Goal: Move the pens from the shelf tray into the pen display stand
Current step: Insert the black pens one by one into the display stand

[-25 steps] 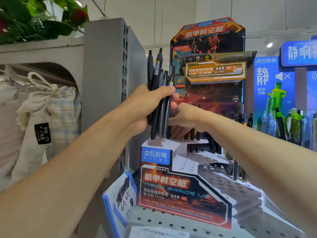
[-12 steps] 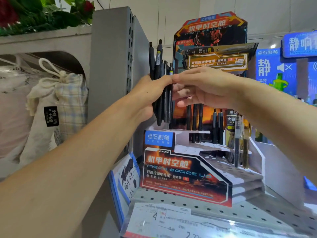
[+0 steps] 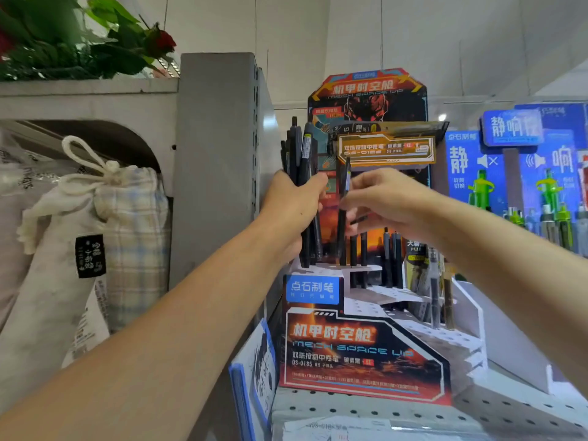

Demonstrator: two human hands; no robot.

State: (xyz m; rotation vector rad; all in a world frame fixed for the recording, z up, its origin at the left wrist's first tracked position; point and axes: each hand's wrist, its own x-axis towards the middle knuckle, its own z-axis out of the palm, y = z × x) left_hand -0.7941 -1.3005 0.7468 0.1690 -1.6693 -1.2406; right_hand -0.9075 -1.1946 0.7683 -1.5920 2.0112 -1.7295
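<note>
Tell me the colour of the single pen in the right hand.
Black, with a small pale label near its top; the pen shows in the head view, pinched by the right hand.

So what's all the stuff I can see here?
pen bundle: several, black, upright in left hand
single pen: one, black, in right hand
display stand: one, orange and black, on shelf; some black pens in its back rows
shelf: one, grey, perforated
cloth bag: one, cream plaid, at left
blue display: one, at right, green pens
left hand: grips bundle
right hand: pinches single pen
</note>
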